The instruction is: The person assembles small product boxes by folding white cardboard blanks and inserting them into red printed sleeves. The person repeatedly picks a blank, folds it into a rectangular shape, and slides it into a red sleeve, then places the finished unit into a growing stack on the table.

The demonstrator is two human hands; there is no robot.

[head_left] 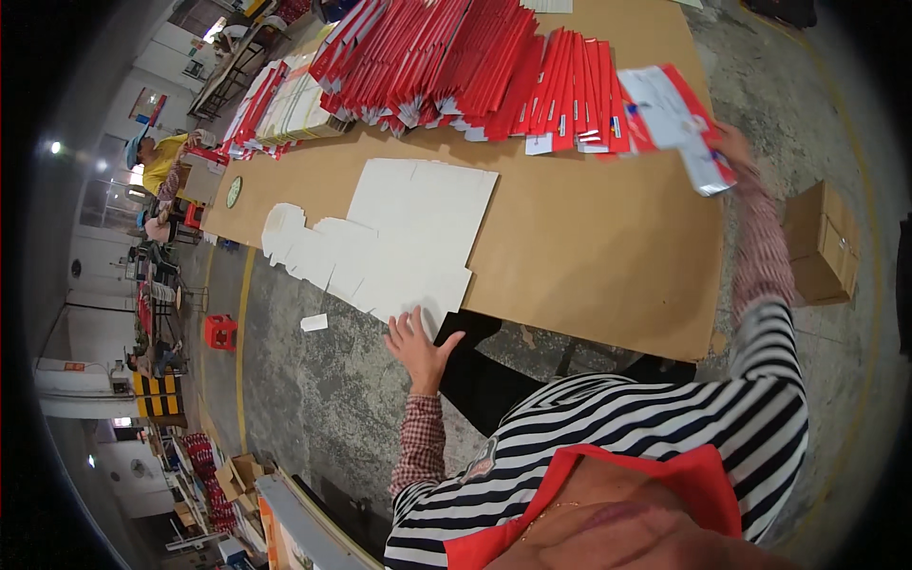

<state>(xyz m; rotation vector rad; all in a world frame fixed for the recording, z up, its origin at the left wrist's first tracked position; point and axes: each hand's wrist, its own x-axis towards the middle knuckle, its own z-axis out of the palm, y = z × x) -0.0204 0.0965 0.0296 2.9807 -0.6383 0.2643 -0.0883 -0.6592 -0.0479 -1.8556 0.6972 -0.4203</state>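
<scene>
My left hand (418,350) has its fingers spread at the near edge of a flat white die-cut card sheet (408,228), with the fingertips by its lower corner. The sheet lies blank side up on the table, with slits and tabs along its left side. At the far right, my right hand (733,150) closes on the edge of a flat red and white folded carton (655,100). Its fingers are partly hidden by the carton. Beside it a long overlapping row of similar red folded cartons (456,66) runs across the back of the table.
The brown board-topped table (598,247) stretches before me. A tied stack of flat cards (299,104) stands at the back left, near a small green round object (234,192). An open cardboard box (822,242) sits on the floor at right. A red stool (220,332) and a co-worker (161,161) are farther left.
</scene>
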